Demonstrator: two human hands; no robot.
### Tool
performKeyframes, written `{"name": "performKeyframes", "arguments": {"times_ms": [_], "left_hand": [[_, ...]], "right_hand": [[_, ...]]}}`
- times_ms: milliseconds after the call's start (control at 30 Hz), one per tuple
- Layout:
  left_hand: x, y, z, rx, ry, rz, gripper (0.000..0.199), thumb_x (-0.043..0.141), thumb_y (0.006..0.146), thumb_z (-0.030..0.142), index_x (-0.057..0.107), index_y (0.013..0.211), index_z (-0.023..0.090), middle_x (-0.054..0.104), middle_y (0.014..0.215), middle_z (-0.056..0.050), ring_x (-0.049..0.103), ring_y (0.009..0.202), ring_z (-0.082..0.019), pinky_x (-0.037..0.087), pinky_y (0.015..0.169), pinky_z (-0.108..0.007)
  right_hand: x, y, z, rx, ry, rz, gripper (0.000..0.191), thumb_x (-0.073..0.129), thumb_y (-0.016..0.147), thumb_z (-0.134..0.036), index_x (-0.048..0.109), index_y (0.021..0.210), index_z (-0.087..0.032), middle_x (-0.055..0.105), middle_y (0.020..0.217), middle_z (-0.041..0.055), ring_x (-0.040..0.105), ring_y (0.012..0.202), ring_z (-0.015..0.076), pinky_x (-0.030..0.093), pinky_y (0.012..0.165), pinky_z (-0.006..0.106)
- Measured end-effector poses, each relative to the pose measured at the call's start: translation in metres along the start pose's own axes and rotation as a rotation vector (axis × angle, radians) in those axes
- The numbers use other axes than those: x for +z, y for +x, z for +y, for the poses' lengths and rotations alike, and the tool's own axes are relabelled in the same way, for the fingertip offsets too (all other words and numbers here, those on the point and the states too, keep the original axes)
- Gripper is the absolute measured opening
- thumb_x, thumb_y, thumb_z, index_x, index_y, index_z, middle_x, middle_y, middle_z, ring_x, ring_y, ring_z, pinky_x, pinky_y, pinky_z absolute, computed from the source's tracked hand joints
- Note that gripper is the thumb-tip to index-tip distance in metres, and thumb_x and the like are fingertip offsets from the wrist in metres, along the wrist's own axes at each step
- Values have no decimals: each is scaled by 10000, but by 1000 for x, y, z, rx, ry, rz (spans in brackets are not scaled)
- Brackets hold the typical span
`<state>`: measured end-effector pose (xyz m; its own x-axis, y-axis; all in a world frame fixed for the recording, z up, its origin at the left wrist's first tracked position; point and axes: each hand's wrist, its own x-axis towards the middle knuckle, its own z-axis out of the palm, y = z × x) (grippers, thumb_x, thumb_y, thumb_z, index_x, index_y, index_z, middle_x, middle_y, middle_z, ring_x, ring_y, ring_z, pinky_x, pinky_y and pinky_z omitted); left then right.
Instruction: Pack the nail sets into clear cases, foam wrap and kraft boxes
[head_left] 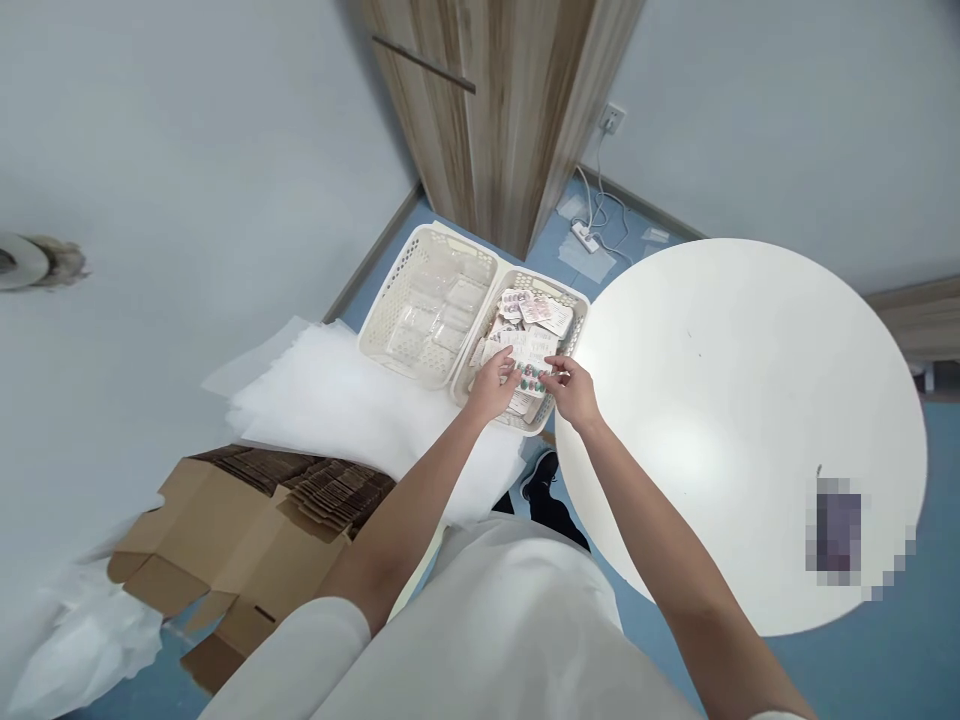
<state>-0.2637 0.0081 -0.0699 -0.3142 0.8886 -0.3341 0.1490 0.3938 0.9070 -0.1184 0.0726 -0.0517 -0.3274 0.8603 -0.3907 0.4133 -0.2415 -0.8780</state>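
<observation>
A white card (532,376) with rows of shiny green and reddish oval pieces, which look like press-on nails, is held above the right-hand basket. My left hand (493,386) grips its left edge between thumb and fingers. At the opposite edge, my right hand (573,391) pinches the card, fingers closed. Beneath both hands, the cream perforated basket (582,318) holds a heap of similar nail cards (534,306), some with pink and purple pieces. My hands and the held card hide part of that heap.
Another cream basket (373,318) with clear plastic packs (420,325) adjoins on the left. A round white table (750,340) stands right, bearing a blurred item. White foam sheets (315,400) and flattened cardboard boxes (225,540) lie left. Behind are a wooden cabinet (495,110) and a power strip (585,237).
</observation>
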Motion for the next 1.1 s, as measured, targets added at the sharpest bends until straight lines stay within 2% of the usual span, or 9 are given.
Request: {"name": "performKeyframes", "arguments": {"times_ms": [133, 333, 500, 633, 733, 867, 1000, 1100], "left_hand": [[16, -15, 17, 38, -85, -139, 288, 514, 764, 264, 588, 1010, 135, 625, 899, -69, 581, 791, -142, 452, 731, -271], [57, -61, 49, -19, -108, -359, 191, 565, 712, 279, 617, 820, 130, 603, 688, -16, 539, 602, -101, 431, 615, -246], [105, -100, 64, -76, -130, -435, 153, 598, 680, 272, 599, 753, 137, 586, 658, -2, 526, 563, -83, 403, 596, -235], [143, -124, 66, -139, -184, -450, 167, 596, 678, 288, 584, 764, 145, 593, 647, -3, 545, 592, -92, 390, 595, -230], [167, -139, 67, -189, -209, -446, 183, 597, 676, 308, 560, 758, 149, 597, 638, -5, 558, 613, -101, 380, 587, -226], [192, -157, 66, -228, -221, -470, 175, 610, 660, 288, 525, 731, 152, 597, 642, -5, 572, 624, -104, 367, 570, -217], [208, -171, 66, -218, -177, -515, 164, 615, 656, 271, 527, 727, 152, 592, 637, -1, 579, 631, -108, 365, 567, -214], [215, -176, 67, -181, -158, -497, 174, 602, 675, 286, 550, 771, 151, 597, 636, -3, 570, 628, -103, 376, 585, -220]], "right_hand": [[-36, -37, 1, 2, 81, -70, 381, 644, 631, -361, 587, 969, -196, 532, 858, 16, 515, 598, 86, 472, 601, 276], [-98, -95, 16, 4, 194, -43, 466, 686, 600, -329, 560, 1030, -199, 556, 834, 18, 553, 642, 110, 471, 636, 301], [-145, -138, 40, 15, 370, 12, 442, 687, 604, -345, 556, 1000, -201, 603, 839, 36, 586, 723, 147, 474, 683, 326], [-176, -171, 68, 47, 490, 117, 392, 649, 642, -391, 560, 978, -211, 607, 905, 43, 587, 785, 151, 478, 740, 346], [-192, -195, 89, 102, 562, 160, 368, 650, 637, -409, 565, 942, -222, 600, 870, 21, 593, 757, 138, 486, 748, 349], [-201, -219, 109, 128, 607, 143, 378, 683, 600, -398, 552, 910, -225, 586, 750, -12, 589, 674, 124, 494, 707, 335], [-207, -233, 120, 111, 607, 180, 387, 697, 580, -379, 536, 891, -214, 548, 647, -43, 545, 584, 99, 487, 645, 307], [-212, -240, 124, 106, 602, 157, 382, 696, 579, -370, 527, 881, -210, 542, 611, -52, 554, 582, 108, 477, 645, 306]]}}
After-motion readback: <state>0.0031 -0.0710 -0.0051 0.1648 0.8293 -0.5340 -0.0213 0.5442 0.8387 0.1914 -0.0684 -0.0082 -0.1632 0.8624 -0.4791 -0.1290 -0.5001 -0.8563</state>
